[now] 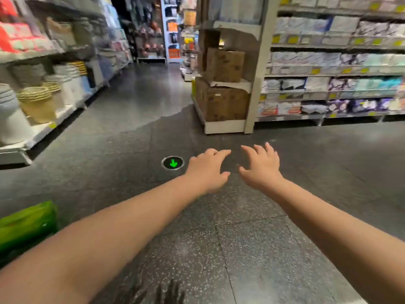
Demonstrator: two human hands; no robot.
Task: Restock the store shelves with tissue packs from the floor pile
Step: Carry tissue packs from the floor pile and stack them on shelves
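Two stacked cardboard boxes [221,84] stand at the tissue shelves' [333,84] end; green pack [26,224] lies lower left. Left hand [208,170] and right hand [260,167], fingers spread, hold nothing above dark speckled floor [241,249].

Dark speckled floor [252,249], with a round light [173,163] showing a green arrow set near the middle. Stacked brown cardboard boxes [221,84] far, right of centre. Woven baskets [37,102] and pale bins on the left racks.
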